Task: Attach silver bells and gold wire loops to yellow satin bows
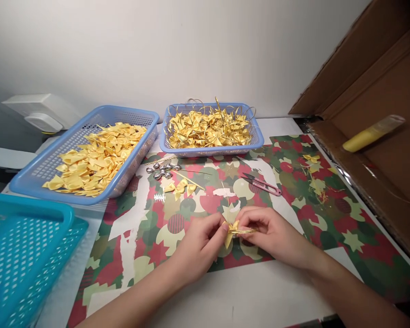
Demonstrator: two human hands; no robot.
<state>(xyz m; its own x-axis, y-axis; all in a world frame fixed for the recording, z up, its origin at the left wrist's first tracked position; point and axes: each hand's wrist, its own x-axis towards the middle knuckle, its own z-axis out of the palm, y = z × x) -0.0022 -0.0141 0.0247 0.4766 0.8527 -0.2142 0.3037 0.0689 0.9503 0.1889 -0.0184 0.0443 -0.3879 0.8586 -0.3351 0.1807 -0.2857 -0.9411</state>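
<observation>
Between my two hands is a yellow ribbon bow (228, 238) with a gold cord (243, 231) across it. My left hand (207, 239) pinches the bow's left side between thumb and fingertips. With curled fingers, my right hand (264, 230) grips the cord at the bow's right side. A thin strand (225, 191) rises from the bow toward the back. Beyond my hands, a few loose bows (181, 188) lie near several silver bells (160, 171) and some gold cords (191, 178). Pink-handled thread snips (262, 183) rest behind my right hand.
A blue basket (119, 187) of yellow bows stands at the left, another blue basket (212, 149) of bows with gold cords at the back. A teal basket (30, 202) is at the near left. Thread scraps (317, 184) and a cardboard box (369, 77) are on the right.
</observation>
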